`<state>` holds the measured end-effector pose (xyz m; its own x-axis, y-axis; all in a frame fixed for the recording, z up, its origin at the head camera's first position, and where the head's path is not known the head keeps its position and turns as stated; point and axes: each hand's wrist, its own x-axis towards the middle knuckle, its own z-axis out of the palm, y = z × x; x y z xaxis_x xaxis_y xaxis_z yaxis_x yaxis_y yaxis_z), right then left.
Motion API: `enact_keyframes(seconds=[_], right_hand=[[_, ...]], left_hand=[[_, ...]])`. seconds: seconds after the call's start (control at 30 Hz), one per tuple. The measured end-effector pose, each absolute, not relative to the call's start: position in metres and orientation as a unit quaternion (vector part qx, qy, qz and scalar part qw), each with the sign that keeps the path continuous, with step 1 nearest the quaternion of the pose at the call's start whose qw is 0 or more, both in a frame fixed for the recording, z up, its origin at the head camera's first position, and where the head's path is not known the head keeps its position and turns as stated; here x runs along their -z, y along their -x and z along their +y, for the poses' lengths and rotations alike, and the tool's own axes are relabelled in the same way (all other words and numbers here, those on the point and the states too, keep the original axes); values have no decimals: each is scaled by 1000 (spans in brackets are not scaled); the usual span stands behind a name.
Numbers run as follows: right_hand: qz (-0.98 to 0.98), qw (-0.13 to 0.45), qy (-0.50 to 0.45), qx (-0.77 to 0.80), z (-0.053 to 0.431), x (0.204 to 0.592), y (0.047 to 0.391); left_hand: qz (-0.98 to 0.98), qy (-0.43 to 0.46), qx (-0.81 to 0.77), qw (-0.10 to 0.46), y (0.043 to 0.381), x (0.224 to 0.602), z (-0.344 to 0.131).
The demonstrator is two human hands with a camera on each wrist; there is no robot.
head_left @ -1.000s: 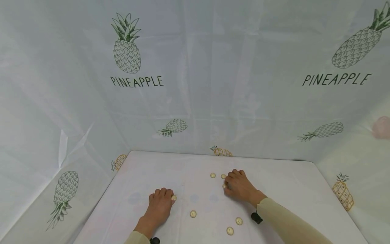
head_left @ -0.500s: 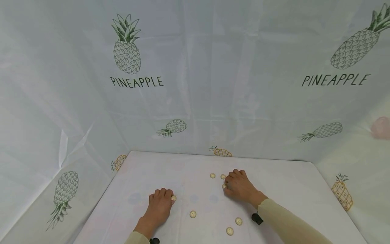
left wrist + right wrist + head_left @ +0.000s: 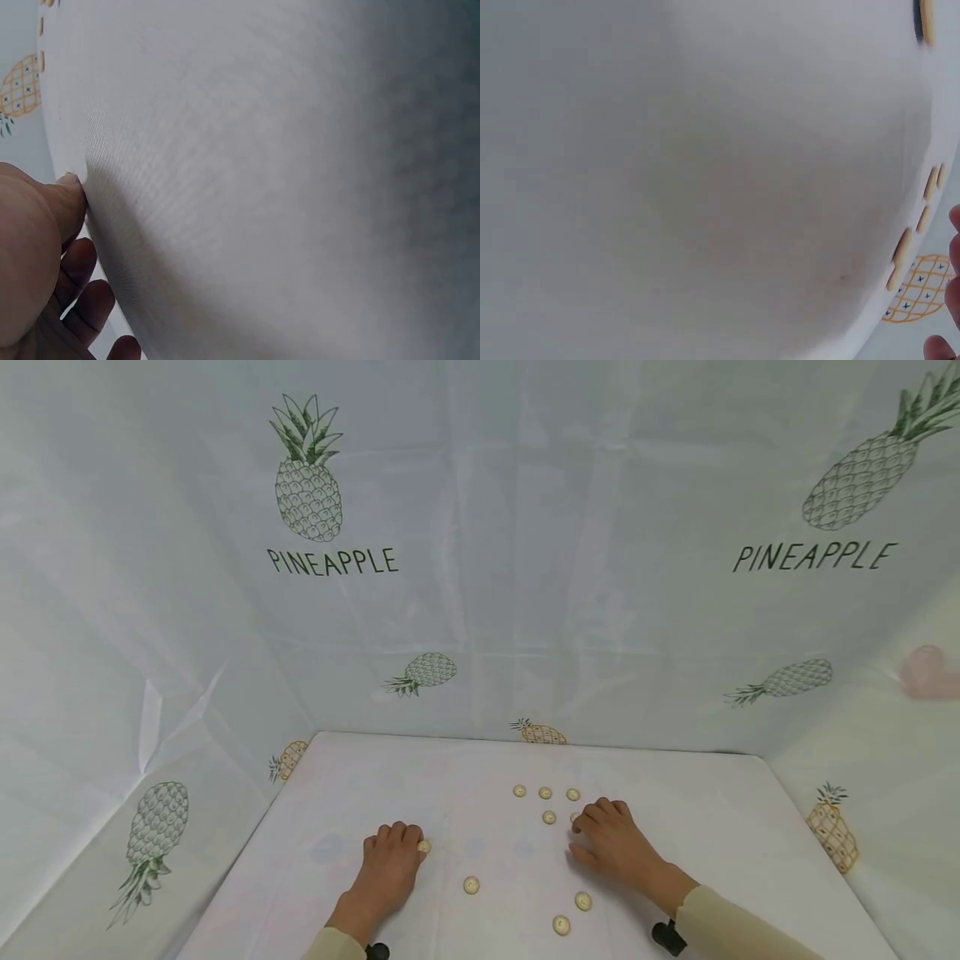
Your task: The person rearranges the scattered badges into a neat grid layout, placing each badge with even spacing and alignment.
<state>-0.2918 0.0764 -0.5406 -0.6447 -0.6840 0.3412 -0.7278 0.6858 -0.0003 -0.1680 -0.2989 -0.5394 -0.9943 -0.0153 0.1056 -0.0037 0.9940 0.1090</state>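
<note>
In the head view my left hand rests on the white tabletop, its thumb and forefinger pinching a round beige button. The left wrist view shows the thumb against the surface, with the other fingers loosely bent. My right hand is low over the right half of the table, thumb apart from the fingers. A button lies partly hidden at its fingertips. To its left is another button; behind, three more form a row, with a button in the middle.
Nearer the front lie a button at centre and two others, a button and a button. A white pineapple-print cloth surrounds the table's back and sides. Dark wrist devices sit under both forearms.
My right hand has moved right and slightly nearer, and its thumb and fingers have parted. It uncovers the back-row right button and part of the one below. My left hand has stayed put.
</note>
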Motion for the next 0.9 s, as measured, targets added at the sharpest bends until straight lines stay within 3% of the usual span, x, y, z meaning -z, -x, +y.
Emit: enact_keyframes(seconds=[0.23,0.47,0.9], right_hand=[[-888,186,-411,-88,91,543,265],[-878,176,-433,-106,99,551,241],[-876,177,-441,-89,102,555,235]], left_hand=[[-998,3,33,61,167,537,-298],[-997,16,23,73,168,539,-298],[-997,14,37,65,168,544,-299]])
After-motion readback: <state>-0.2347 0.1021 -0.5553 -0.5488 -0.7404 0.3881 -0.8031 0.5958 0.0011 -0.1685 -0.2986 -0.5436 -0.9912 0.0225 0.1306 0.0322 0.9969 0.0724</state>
